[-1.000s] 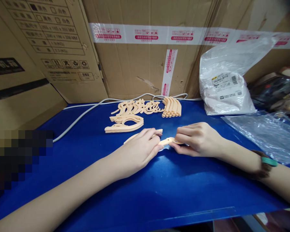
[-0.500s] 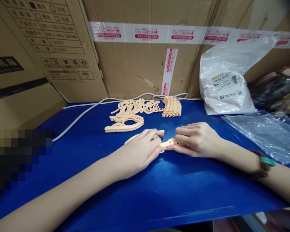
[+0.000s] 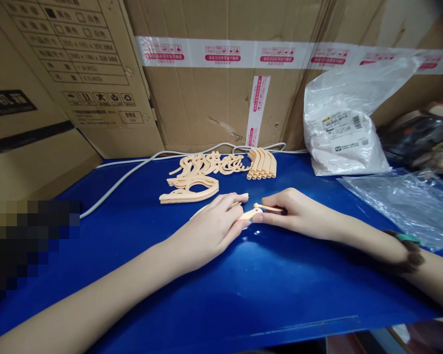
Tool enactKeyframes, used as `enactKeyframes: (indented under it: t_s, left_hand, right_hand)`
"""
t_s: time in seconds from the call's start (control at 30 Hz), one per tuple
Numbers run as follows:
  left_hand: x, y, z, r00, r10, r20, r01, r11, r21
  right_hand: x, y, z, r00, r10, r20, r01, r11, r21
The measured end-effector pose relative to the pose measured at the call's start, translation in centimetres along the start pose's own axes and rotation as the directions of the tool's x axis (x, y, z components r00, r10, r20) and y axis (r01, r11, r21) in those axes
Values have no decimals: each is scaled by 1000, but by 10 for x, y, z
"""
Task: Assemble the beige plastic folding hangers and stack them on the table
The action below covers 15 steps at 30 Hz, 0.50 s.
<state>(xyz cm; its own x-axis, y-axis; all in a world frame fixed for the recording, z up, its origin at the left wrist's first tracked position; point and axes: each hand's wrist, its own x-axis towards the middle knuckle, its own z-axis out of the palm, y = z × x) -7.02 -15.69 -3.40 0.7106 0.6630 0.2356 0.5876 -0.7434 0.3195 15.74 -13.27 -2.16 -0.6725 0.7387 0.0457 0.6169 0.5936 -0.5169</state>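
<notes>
My left hand [image 3: 221,221] is closed over a beige plastic folding hanger [image 3: 250,214]; its hinge end, with a small hole, sticks out past my fingertips. Most of this hanger is hidden under the palm. Between the thumb and fingers of my right hand [image 3: 290,210] is a slim beige hanger arm [image 3: 269,208], its tip just at the hinge end of the other piece. Whether the two are joined I cannot tell. Beyond my left hand lie stacked folded hangers [image 3: 192,195]. Farther back are a pile of loose hooks [image 3: 199,164] and a row of curved hanger arms [image 3: 262,163].
A white plastic bag [image 3: 343,137] with a label stands at the back right, beside a flat clear plastic bag [image 3: 402,201]. A white cable [image 3: 121,194] runs along the back of the blue table [image 3: 214,305]. Large cardboard boxes [image 3: 206,103] wall off the back and left.
My right hand has shifted its grip and drawn slightly back, so the slim hanger arm now shows at an angle to the left hand's piece. My left hand has barely moved.
</notes>
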Motion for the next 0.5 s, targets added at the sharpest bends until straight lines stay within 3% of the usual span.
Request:
enactKeyframes:
  t_s: [0.23,0.5]
  left_hand:
    - [0,-1,1,999,-14,-37,13,1000,-20]
    - [1,-2,1,998,-18,-61,16,999,-42]
  right_hand:
    - [0,0,0,996,70,52,-76,988,132]
    - [2,-2,3,992,124,-8,-120,976,182]
